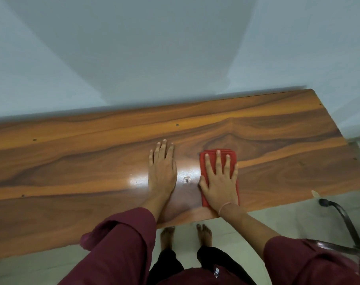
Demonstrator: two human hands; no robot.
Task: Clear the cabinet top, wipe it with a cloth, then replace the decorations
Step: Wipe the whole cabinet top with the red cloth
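The wooden cabinet top (72, 161) stretches across the view against a pale wall, with nothing standing on it. A folded red cloth (232, 154) lies flat on it right of centre. My right hand (221, 177) presses on the cloth with straight, spread fingers. My left hand (162, 167) rests flat on the bare wood just left of the cloth, fingers together and straight. No decorations are in view.
A dark metal chair frame (343, 214) stands on the pale floor at the right, close to the cabinet's right end. My bare feet (203, 233) are at the cabinet's front edge. Small screw holes dot the wood.
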